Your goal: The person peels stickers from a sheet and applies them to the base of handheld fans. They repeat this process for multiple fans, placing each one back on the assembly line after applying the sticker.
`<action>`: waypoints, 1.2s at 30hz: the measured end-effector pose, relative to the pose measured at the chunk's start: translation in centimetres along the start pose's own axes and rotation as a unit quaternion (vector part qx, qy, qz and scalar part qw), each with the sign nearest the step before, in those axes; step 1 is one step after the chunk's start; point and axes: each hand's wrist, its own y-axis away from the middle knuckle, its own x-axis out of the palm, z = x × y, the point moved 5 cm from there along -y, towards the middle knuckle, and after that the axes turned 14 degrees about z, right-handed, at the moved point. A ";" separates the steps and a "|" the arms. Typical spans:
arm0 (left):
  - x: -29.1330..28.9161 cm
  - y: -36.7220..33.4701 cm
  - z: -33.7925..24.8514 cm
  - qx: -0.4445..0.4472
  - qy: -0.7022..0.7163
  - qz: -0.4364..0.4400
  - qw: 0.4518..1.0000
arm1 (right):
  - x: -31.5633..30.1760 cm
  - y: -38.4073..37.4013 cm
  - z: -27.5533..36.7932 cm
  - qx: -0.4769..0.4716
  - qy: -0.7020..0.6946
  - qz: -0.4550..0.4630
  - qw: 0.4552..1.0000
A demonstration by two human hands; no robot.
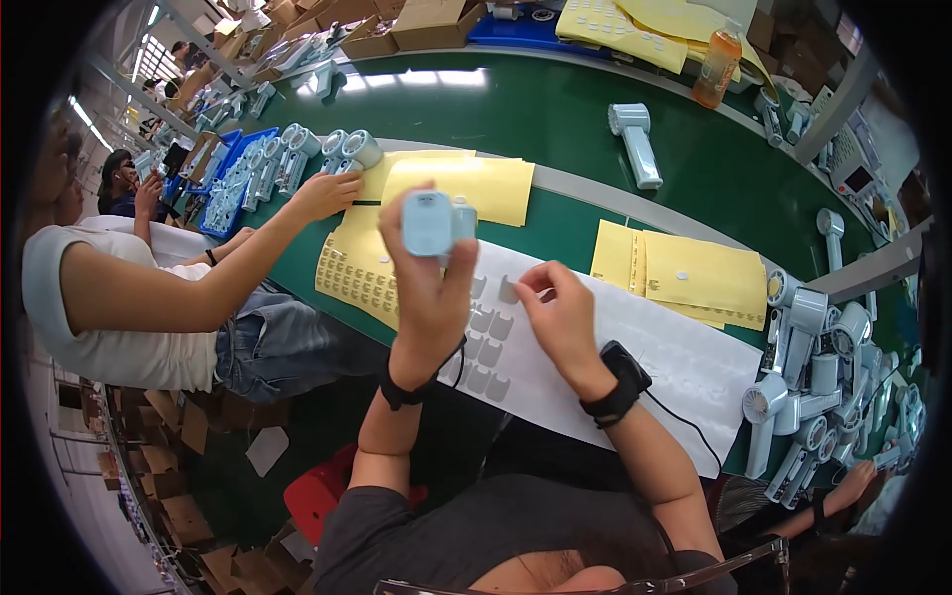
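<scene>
My left hand (428,307) is raised over the bench, its fingers wrapped round a light blue handheld fan (427,226) whose squarish end faces up. A white backing sheet (645,382) lies below, with rows of grey stickers (486,350) on its left part. At the top of these rows, my right hand (560,322) pinches the edge of one grey sticker (509,289). Whether that sticker has fully come off the sheet, I cannot tell. Part of the fan's body is hidden by my left hand and by the foreshortened angle.
Yellow sticker sheets (704,273) lie at the right, more yellow sheets (466,188) at the left. Many fans (803,367) are heaped at the right edge. One fan (636,147) lies on the far green conveyor (446,104). A co-worker's arm (263,263) reaches in from the left toward standing fans (357,149).
</scene>
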 end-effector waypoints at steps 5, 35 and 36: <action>3.2 2.2 0.1 0.037 -0.089 0.088 0.991 | -6.3 1.1 5.5 0.037 -0.332 0.077 0.939; 8.5 2.5 -2.8 0.143 -0.161 0.182 0.960 | -9.9 4.6 9.4 0.042 -0.252 0.052 0.965; 8.5 2.5 -2.8 0.144 -0.160 0.183 0.959 | -9.9 4.7 9.5 0.045 -0.242 0.045 0.968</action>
